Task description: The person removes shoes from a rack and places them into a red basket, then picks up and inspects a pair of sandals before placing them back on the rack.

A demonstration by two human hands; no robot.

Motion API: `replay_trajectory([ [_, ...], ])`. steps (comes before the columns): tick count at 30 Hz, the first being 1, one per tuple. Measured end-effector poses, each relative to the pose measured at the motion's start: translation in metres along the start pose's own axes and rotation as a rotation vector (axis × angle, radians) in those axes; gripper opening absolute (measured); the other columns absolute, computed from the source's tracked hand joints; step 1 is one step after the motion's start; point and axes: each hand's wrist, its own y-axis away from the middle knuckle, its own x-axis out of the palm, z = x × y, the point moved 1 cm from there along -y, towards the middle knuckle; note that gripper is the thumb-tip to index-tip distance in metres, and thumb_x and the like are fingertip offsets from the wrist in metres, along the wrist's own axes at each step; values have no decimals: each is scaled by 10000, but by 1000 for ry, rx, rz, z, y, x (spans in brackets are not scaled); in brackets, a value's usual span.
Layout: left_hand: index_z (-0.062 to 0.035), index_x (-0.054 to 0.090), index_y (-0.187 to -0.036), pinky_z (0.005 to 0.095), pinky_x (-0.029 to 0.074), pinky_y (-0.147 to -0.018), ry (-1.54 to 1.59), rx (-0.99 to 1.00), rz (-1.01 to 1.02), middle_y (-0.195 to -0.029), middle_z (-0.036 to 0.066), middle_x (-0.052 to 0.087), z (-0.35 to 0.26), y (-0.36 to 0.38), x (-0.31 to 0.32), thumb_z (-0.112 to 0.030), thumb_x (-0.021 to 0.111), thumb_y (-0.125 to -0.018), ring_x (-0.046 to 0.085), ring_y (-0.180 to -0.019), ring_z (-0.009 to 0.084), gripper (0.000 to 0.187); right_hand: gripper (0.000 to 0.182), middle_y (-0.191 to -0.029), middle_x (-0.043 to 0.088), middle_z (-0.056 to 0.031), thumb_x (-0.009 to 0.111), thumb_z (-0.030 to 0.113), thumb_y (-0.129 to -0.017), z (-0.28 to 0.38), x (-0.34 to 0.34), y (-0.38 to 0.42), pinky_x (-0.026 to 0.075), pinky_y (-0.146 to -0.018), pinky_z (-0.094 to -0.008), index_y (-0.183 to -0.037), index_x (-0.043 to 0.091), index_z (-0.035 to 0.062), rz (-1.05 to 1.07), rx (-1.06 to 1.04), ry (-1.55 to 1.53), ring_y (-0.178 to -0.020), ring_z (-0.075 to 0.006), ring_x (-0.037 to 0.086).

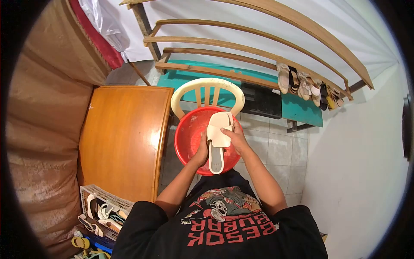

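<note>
A pair of cream slide sandals (220, 136) is held together above a red plastic basket (183, 138), one sandal largely covering the other. My left hand (201, 149) is closed against their left side, its fingers partly hidden behind them. My right hand (236, 137) grips the right side, with the thumb over the wide strap. The heel end of the upper sandal points toward my body and shows a grey insole. The basket rests on a cream plastic chair (208, 83).
A brown wooden table (123, 138) stands at the left. Below it, a crate (108, 196) holds several shoes, with more sandals (80, 242) beside it. Ahead is a wooden rack (224, 49) with several shoes (304, 86) at its right, above a teal bench (302, 110).
</note>
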Motion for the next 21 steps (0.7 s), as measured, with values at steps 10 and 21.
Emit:
replay_trajectory([
  [10, -34, 533, -1271, 368, 555, -680, -163, -117, -100, -949, 170, 671, 22, -16, 49, -717, 203, -952, 674, -758, 249, 823, 811, -1409, 421, -175, 662, 199, -898, -10, -48, 27, 336, -1096, -356, -1503, 158, 2, -126, -61, -145, -1312, -248, 426],
  [21, -37, 530, -1271, 379, 562, -677, -63, -189, -72, -981, 160, 671, 88, -33, 137, -629, 267, -976, 672, -758, 262, 712, 962, -1493, 337, -173, 689, 75, -829, -16, -155, 83, 305, -1125, -364, -1544, 46, 34, -60, -306, -16, -1380, -267, 351],
])
